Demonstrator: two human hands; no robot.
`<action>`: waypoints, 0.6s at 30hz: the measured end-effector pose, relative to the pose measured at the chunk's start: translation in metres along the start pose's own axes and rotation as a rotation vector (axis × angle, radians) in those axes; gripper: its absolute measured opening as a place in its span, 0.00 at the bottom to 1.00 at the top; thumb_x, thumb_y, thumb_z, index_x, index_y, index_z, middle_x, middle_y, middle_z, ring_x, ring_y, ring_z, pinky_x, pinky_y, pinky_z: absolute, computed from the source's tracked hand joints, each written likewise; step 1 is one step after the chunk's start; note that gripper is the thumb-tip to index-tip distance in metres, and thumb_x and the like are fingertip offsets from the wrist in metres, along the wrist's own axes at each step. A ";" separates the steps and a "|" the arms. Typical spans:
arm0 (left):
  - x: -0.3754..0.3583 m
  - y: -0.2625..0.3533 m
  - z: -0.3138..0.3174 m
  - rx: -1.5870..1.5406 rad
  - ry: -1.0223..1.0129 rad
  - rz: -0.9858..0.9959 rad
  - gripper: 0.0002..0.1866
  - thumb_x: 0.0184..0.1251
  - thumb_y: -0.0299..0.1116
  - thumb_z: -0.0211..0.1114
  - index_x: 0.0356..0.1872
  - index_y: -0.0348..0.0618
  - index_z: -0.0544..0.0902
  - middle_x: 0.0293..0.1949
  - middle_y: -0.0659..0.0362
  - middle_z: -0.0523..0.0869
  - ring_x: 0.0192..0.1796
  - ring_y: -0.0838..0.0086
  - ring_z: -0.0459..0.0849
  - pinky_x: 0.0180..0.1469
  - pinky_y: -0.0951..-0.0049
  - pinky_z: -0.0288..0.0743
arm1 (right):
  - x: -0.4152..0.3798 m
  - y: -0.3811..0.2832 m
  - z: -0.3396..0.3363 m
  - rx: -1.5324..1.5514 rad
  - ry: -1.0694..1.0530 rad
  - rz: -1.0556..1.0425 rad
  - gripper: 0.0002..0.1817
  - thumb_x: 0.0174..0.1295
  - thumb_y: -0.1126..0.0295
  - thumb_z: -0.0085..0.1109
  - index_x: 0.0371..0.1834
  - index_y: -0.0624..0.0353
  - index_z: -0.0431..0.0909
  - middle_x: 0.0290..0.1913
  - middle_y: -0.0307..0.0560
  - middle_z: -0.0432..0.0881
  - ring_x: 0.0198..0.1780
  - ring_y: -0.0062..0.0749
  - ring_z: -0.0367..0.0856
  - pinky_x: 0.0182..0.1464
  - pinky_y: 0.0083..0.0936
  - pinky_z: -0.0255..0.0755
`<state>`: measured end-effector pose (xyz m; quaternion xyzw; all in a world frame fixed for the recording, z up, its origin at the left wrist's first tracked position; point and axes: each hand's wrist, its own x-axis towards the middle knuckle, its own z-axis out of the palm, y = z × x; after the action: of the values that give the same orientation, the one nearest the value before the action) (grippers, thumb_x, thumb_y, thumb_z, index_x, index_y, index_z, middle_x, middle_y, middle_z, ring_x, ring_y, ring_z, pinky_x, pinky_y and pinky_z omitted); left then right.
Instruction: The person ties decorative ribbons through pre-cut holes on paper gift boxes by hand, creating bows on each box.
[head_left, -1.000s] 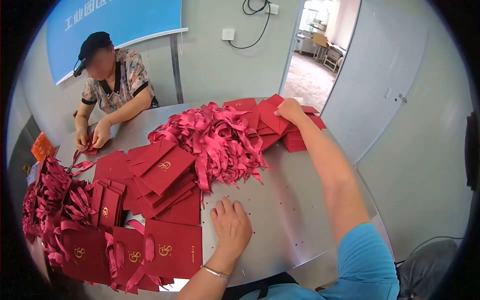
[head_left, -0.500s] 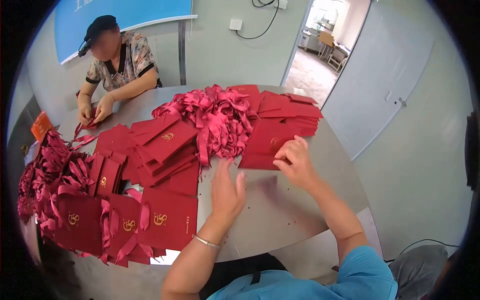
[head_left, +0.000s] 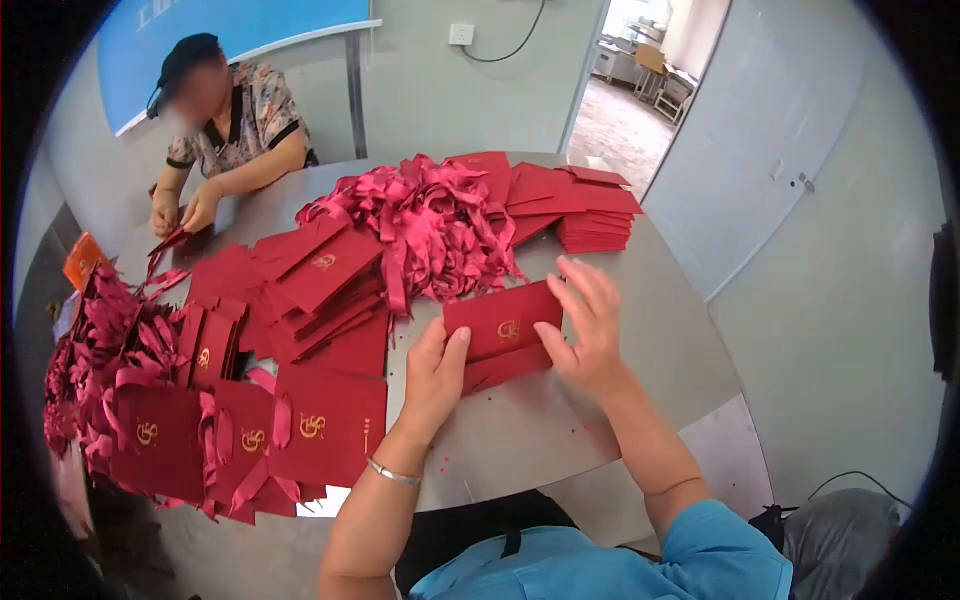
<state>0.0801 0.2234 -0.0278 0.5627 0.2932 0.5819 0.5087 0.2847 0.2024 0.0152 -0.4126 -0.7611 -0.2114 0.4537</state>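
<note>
A flat red paper gift bag (head_left: 500,318) with a gold logo is raised just above the table in front of me. My left hand (head_left: 437,365) grips its left edge, thumb on the front and the other fingers largely behind it. At the bag's right edge is my right hand (head_left: 590,335), open, its thumb and fingers spread apart. The thumb overlaps the bag's front and the fingertips are near its upper right corner. A lower fold or flap of the bag shows beneath the logo panel. Just beyond it lies a heap of pink-red ribbons (head_left: 440,230).
Stacked red bags (head_left: 598,228) sit at the back right, and a fanned pile (head_left: 330,280) lies left of me. Finished-looking bags with ribbon handles (head_left: 330,415) cover the near left. Across the metal table (head_left: 660,330), a co-worker (head_left: 240,130) handles a red item.
My left hand has come up from beside the ribbons and taken hold of the bag. The bag has moved from the right pile toward me, and my right fingers have spread.
</note>
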 end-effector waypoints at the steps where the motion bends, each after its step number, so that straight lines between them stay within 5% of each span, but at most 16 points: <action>1: -0.001 -0.002 0.000 0.072 -0.002 0.041 0.09 0.74 0.26 0.53 0.48 0.34 0.78 0.41 0.61 0.84 0.44 0.81 0.78 0.48 0.77 0.73 | -0.004 0.004 0.003 0.015 -0.024 0.011 0.28 0.48 0.69 0.70 0.56 0.60 0.76 0.62 0.52 0.73 0.63 0.50 0.69 0.65 0.48 0.60; 6: -0.005 -0.003 0.005 0.037 -0.035 0.080 0.10 0.73 0.26 0.54 0.49 0.35 0.77 0.42 0.58 0.84 0.44 0.78 0.79 0.49 0.76 0.73 | -0.005 0.003 -0.002 0.018 -0.036 0.050 0.27 0.46 0.69 0.72 0.53 0.59 0.77 0.59 0.49 0.75 0.62 0.47 0.71 0.67 0.48 0.58; 8: -0.007 -0.002 0.000 0.139 -0.087 0.029 0.16 0.76 0.26 0.47 0.60 0.34 0.71 0.52 0.58 0.81 0.54 0.77 0.78 0.60 0.73 0.71 | -0.004 0.002 -0.003 0.000 -0.011 0.037 0.26 0.44 0.70 0.74 0.50 0.59 0.79 0.57 0.48 0.76 0.60 0.47 0.72 0.65 0.47 0.61; 10: -0.006 0.001 0.005 0.130 -0.106 0.036 0.18 0.73 0.25 0.52 0.62 0.34 0.70 0.55 0.55 0.78 0.57 0.73 0.76 0.61 0.70 0.71 | -0.006 0.003 -0.002 0.058 0.020 0.030 0.26 0.42 0.72 0.75 0.48 0.59 0.79 0.55 0.48 0.77 0.58 0.46 0.73 0.61 0.42 0.67; 12: -0.007 0.011 0.020 0.226 0.231 0.285 0.19 0.63 0.22 0.63 0.56 0.33 0.74 0.57 0.47 0.77 0.55 0.64 0.78 0.56 0.68 0.73 | -0.007 0.002 -0.002 0.072 0.028 0.023 0.26 0.41 0.73 0.76 0.47 0.59 0.79 0.54 0.47 0.77 0.56 0.46 0.74 0.58 0.41 0.69; 13: -0.006 0.018 0.017 0.224 0.228 0.288 0.19 0.63 0.22 0.63 0.56 0.33 0.74 0.57 0.47 0.77 0.55 0.64 0.78 0.56 0.68 0.73 | -0.007 0.002 -0.003 0.089 0.034 0.014 0.26 0.40 0.74 0.76 0.47 0.59 0.79 0.53 0.47 0.77 0.55 0.46 0.75 0.55 0.39 0.71; 15: -0.004 0.030 0.007 0.808 0.129 0.610 0.27 0.53 0.20 0.69 0.57 0.35 0.74 0.62 0.42 0.71 0.57 0.53 0.76 0.58 0.62 0.73 | -0.007 0.001 -0.004 0.088 0.046 -0.007 0.26 0.40 0.75 0.76 0.47 0.58 0.79 0.53 0.47 0.78 0.53 0.46 0.76 0.55 0.39 0.72; 18: -0.005 0.028 0.005 0.867 0.056 0.649 0.28 0.51 0.19 0.69 0.57 0.36 0.75 0.62 0.41 0.71 0.57 0.48 0.76 0.59 0.59 0.73 | -0.007 -0.002 -0.004 0.102 0.068 -0.034 0.26 0.39 0.75 0.77 0.45 0.58 0.78 0.52 0.47 0.79 0.52 0.46 0.77 0.53 0.37 0.73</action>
<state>0.0773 0.2092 -0.0033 0.7669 0.3308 0.5497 0.0159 0.2873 0.1955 0.0119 -0.3684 -0.7619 -0.1942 0.4961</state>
